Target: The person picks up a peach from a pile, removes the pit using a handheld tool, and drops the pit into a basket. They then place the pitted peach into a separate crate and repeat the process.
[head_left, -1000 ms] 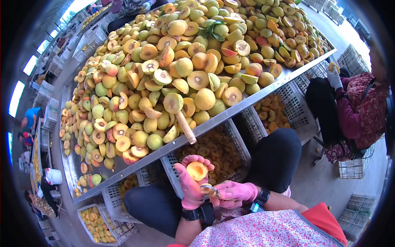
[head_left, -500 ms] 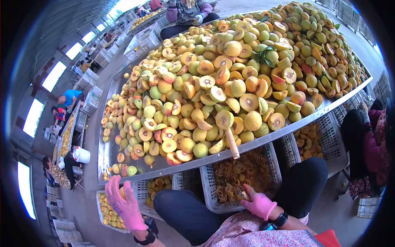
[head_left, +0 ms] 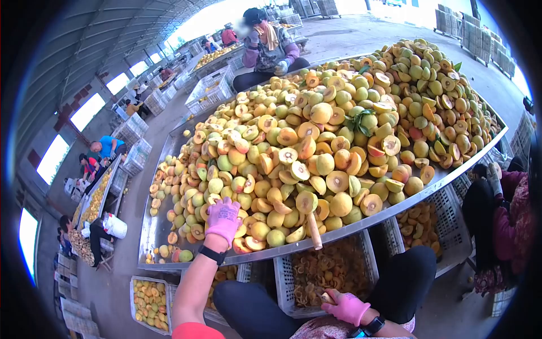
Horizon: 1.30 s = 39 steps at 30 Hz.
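Note:
My left hand (head_left: 224, 218), in a pink glove, reaches onto the near left of a big heap of peaches (head_left: 259, 186), many cut in half. Its fingers stretch over the fruit and touch it; whether any is gripped underneath is hidden. Low in front of me, my gloved right hand (head_left: 346, 308) is closed round a small tool (head_left: 327, 298) whose pale end sticks out. Behind that hand is a grey crate (head_left: 286, 285) of peach scraps. A wooden handle (head_left: 314, 233) juts from a peach half at the metal table's (head_left: 271, 252) near edge.
Crates of cut peaches stand under the table, one at lower left (head_left: 133, 302) and one at right (head_left: 454, 226). A person (head_left: 271, 51) sits across the table, and another person's sleeve (head_left: 511, 220) shows at right. More workers and tables line the left side.
My left hand has moved from beside the table's left edge, where it held a piece of fruit, up and right onto the heap. My right hand has shifted slightly down. The view has tilted up.

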Each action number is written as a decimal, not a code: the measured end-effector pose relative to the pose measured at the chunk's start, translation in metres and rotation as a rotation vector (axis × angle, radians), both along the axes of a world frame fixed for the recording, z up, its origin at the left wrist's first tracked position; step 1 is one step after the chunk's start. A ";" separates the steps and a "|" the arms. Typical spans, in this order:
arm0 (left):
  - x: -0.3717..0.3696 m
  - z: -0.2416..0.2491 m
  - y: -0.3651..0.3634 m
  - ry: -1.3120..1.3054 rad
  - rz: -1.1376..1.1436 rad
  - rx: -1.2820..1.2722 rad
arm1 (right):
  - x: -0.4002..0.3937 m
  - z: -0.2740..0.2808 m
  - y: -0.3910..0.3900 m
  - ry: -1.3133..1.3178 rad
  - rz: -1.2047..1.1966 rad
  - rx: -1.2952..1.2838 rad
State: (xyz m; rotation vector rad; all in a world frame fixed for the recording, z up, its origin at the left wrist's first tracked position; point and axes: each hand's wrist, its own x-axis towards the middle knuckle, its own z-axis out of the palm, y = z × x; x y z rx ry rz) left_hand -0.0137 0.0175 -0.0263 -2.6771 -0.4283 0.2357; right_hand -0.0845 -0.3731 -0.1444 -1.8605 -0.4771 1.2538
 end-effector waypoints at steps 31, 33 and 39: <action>-0.117 -0.079 -0.228 -1.072 0.728 -2.514 | -0.021 0.044 0.020 -0.524 -0.207 0.274; -0.116 -0.082 -0.232 -1.067 0.719 -2.485 | -0.021 0.039 0.022 -0.545 -0.209 0.257; -0.112 -0.087 -0.246 -1.073 0.717 -2.431 | -0.014 0.031 0.018 -0.465 -0.171 0.175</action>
